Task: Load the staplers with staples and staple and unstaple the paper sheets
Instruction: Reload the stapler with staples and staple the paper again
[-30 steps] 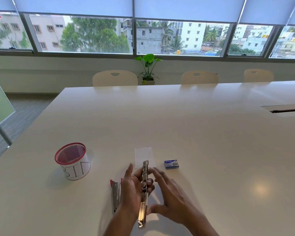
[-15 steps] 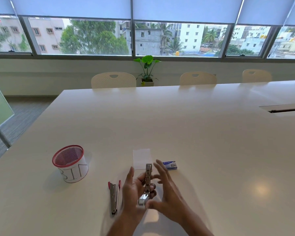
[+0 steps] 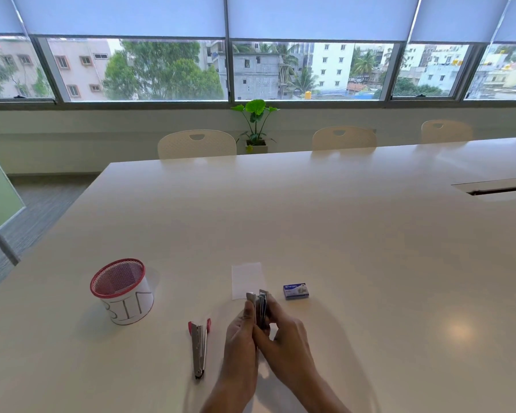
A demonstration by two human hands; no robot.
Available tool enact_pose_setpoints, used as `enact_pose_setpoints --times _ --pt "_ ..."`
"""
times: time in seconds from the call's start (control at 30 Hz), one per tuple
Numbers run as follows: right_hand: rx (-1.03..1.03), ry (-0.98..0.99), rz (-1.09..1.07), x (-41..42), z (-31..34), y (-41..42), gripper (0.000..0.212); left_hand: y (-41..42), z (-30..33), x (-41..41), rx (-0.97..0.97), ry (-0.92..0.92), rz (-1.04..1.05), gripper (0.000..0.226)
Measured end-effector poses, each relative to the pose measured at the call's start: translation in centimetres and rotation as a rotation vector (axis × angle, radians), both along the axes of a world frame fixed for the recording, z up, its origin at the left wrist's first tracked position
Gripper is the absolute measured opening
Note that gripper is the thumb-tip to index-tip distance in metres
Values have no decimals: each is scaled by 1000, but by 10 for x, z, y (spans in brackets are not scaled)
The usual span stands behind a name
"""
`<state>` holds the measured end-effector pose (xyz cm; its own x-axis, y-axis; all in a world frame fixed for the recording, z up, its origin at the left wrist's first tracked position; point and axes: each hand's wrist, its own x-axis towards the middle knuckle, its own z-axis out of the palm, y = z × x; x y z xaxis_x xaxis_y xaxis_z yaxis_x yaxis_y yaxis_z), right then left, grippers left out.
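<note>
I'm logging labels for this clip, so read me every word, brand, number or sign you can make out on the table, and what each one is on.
"BIN": hand-drawn in large letters on the white paper band around the red mesh cup.
Blue staple box: it carries printed text and a picture, too small and blurred to read.
Paper sheet: no writing visible.
Both staplers, the one lying on the table and the held one: no readable marking.

Hands hide most of the stapler (image 3: 261, 308); box (image 3: 295, 290) print unreadable.

Bright window daylight; tabletop glare (edges warped).
</note>
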<state>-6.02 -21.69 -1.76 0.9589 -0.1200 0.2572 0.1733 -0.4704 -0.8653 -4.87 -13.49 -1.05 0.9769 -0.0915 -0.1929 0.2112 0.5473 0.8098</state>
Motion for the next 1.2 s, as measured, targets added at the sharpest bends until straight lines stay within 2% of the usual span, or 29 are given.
enact_pose_setpoints --times 0.2,0.33,0.6,0.77,0.9,1.0,1.2 --pt "-51 -61 -30 1 -3 2 44 2 -2 1 54 -47 -31 44" --pt "-97 -54 -70 2 -7 3 38 3 -3 2 83 -85 -41 36" --pt "-122 -66 -141 6 0 0 53 2 -3 8 147 -170 -63 39" --pt "-89 -79 -157 9 5 1 47 3 -2 14 203 -184 -76 35" --pt "-89 -31 -165 13 9 -4 38 16 2 27 450 -228 -104 26" --pt "-98 49 -165 14 11 -9 30 29 10 49 662 -281 -27 15" --pt "-116 170 -126 13 10 -8 38 55 31 100 1056 -407 1 14"
